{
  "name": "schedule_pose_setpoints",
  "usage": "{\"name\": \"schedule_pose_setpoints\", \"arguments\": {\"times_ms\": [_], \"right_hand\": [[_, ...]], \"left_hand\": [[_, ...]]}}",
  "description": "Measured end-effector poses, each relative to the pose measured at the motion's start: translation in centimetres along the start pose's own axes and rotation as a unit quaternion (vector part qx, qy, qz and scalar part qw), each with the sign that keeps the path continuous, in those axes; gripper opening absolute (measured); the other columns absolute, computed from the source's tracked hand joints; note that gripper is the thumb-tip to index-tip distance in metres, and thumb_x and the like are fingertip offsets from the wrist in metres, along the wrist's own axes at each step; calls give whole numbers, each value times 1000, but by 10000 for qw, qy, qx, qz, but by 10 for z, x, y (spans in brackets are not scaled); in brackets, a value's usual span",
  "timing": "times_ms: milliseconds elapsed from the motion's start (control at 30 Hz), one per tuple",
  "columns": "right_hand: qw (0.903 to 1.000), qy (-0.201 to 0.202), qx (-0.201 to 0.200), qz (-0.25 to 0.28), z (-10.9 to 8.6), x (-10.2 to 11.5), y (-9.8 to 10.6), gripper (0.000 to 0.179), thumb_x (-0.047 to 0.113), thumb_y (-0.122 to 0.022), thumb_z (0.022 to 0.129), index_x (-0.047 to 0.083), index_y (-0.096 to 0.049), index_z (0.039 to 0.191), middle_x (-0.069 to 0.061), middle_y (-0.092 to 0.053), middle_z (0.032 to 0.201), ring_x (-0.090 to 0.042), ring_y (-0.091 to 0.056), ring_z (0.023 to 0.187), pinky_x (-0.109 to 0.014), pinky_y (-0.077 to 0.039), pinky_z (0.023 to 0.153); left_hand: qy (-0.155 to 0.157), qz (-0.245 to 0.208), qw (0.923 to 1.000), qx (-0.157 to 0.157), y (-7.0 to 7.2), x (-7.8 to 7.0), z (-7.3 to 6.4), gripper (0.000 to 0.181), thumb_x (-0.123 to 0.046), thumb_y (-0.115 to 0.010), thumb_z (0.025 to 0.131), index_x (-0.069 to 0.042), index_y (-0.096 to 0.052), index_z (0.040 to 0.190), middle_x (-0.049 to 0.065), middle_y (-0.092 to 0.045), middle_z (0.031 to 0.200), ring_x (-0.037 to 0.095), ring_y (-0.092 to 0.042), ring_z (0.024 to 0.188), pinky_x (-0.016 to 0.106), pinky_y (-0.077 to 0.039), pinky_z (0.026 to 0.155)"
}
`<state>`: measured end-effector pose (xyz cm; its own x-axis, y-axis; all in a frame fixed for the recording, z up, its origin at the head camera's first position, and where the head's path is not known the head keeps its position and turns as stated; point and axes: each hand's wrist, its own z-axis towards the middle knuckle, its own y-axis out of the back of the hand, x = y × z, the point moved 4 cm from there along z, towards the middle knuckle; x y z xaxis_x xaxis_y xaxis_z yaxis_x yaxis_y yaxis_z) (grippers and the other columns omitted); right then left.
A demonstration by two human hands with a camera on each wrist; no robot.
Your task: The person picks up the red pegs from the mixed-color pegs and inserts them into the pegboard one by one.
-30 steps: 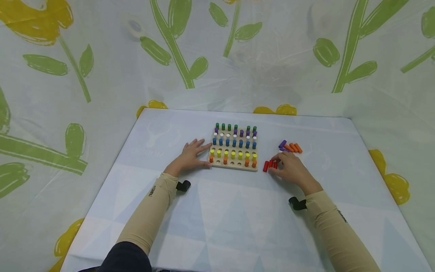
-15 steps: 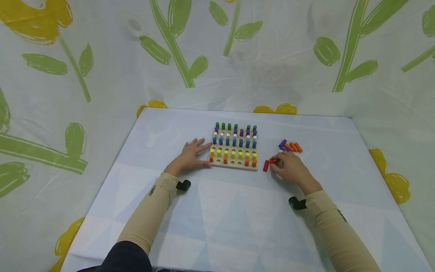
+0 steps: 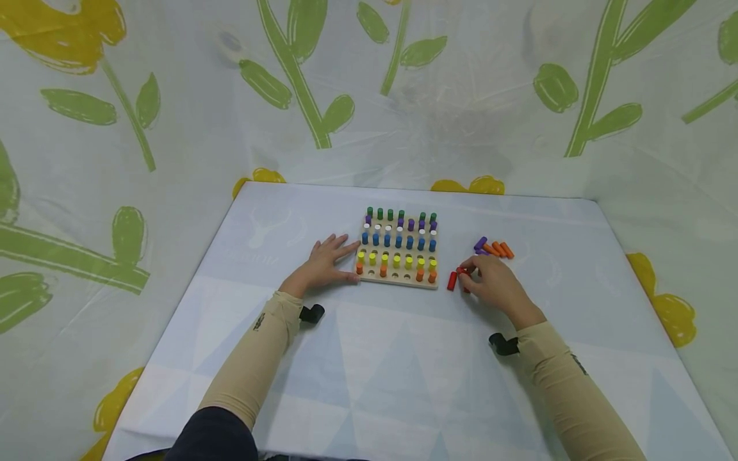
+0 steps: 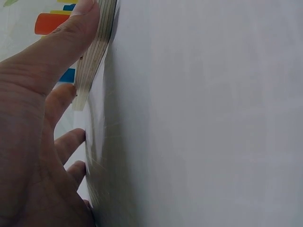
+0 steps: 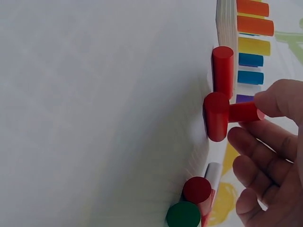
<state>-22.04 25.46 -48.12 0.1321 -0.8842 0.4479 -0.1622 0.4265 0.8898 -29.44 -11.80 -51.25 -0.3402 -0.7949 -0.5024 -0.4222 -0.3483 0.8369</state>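
Observation:
My left hand (image 3: pixel 325 264) spreads along the left side of a wooden pegboard (image 3: pixel 398 283), its thumb and index finger touching the board's edge. Rows of green, purple, white, blue, yellow and orange pegs stand in the board, with some holes bare in the front row. Right of the board, my right hand (image 3: pixel 496 285) pinches a red peg (image 5: pixel 245 112) between thumb and index finger. In the right wrist view the held peg's far end meets a lying red peg (image 5: pixel 216 118). Another red peg (image 5: pixel 223 71) lies beside it, closer to the board.
Beyond the right hand lie several loose orange pegs (image 3: pixel 507 250) and purple pegs (image 3: pixel 480 243). The right wrist view also has a red peg (image 5: pixel 197 189), a green peg (image 5: pixel 183 215) and a white peg (image 5: pixel 214 175) below the fingers. A pale patterned cloth (image 3: pixel 369 371) covers the table.
One red peg has been picked out from the red pegs and turned between the right fingertips. The left hand stays against the board.

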Motion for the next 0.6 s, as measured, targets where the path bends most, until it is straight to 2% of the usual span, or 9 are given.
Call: {"name": "schedule_pose_setpoints", "arguments": {"times_ms": [333,600], "right_hand": [[9996,-197,-119,171,2,1,2,25,25,-66,98,8,-68,116,-12,-65,112,-30,-57,103,-47,-55,87],[9993,-12,-321,181,5,4,1,41,19,-67,97,9,-59,136,-13,-67,115,-31,-60,103,-47,-57,85]], "left_hand": [[34,26,10000,18,1,-2,0,96,-61,-75,84,-30,-28,162,8,-10,171,33,5,157,55,9,123],[44,12,10000,7,1,-3,-2,95,-60,-75,85,-30,-28,162,7,-10,171,33,4,157,55,9,123]]}}
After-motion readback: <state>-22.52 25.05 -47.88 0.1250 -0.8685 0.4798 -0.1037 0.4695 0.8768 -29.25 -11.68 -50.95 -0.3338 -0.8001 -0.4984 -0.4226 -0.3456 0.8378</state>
